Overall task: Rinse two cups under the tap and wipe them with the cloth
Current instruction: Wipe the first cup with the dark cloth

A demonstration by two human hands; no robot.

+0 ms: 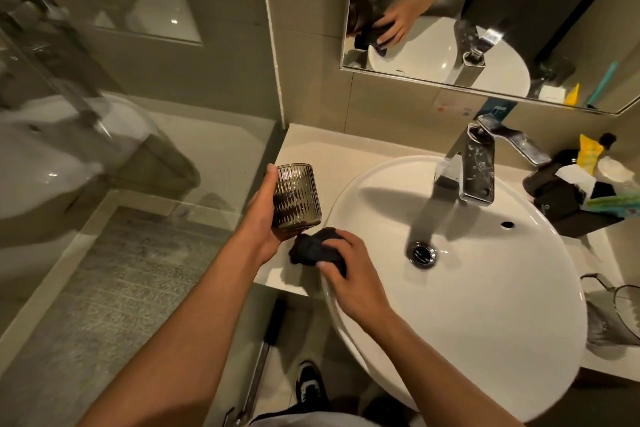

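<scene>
White glazed ceramic oval basin [485,305], smooth and glossy, sits on the pale stone tabletop [311,156] beneath a dry chrome block tap [474,170]. Left hand [263,219] grasps the ribbed smoky glass cup [298,196] over the tabletop's left edge; wet glass could slip and shatter. Right hand [349,274] clutches the bunched dark cloth [313,248] on the basin rim, just below the cup.

Pale counter [311,153] carries the white basin [519,305], dark cloth [311,250], and right-hand clutter [571,191].
</scene>
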